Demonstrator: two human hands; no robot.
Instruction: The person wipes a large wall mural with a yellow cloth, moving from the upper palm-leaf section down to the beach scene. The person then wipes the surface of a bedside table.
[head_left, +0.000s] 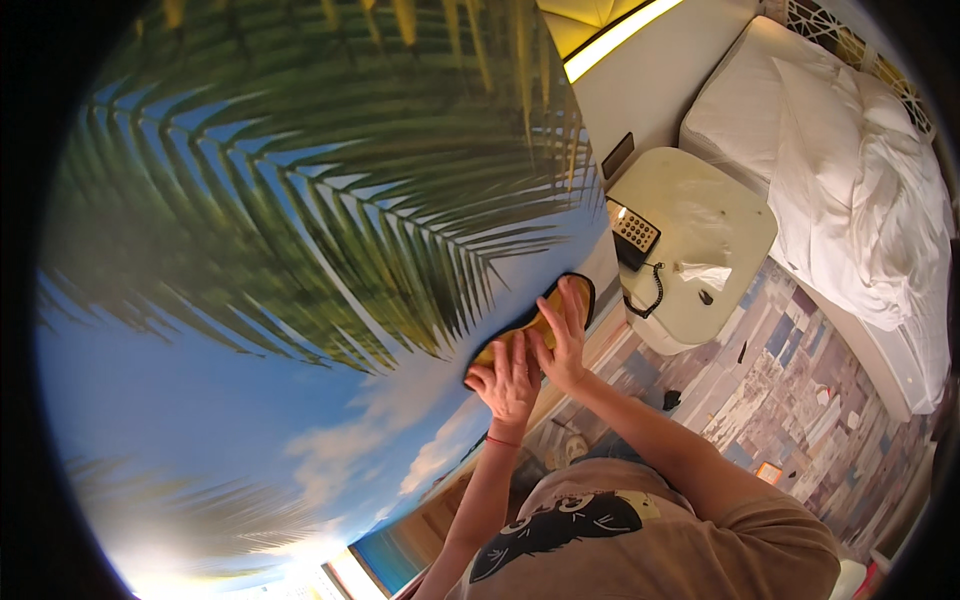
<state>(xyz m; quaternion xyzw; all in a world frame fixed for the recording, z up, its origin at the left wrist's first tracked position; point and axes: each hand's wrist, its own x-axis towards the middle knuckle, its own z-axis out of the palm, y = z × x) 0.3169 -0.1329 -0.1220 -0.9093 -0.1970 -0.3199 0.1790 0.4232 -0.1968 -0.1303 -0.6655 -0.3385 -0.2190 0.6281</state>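
A folded yellow cloth with a dark edge (583, 300) lies pressed against a wall covered with a palm-leaf and sky mural (360, 292). My left hand (510, 379), with a thin red band at its wrist, rests on the cloth's lower left part, fingers spread flat. On its upper right part lies my right hand (562, 334), its fingers stretched along the cloth. The two hands are side by side, close together. Both palms are hidden, so any grip on the cloth's underside does not show.
To the right, a rounded pale bedside table (739, 217) holds a corded telephone (636, 229) and a crumpled clear wrapper (705, 274). Beyond it stands a bed with rumpled white bedding (847, 180). Small scraps lie on the patchwork wood-look floor (757, 375).
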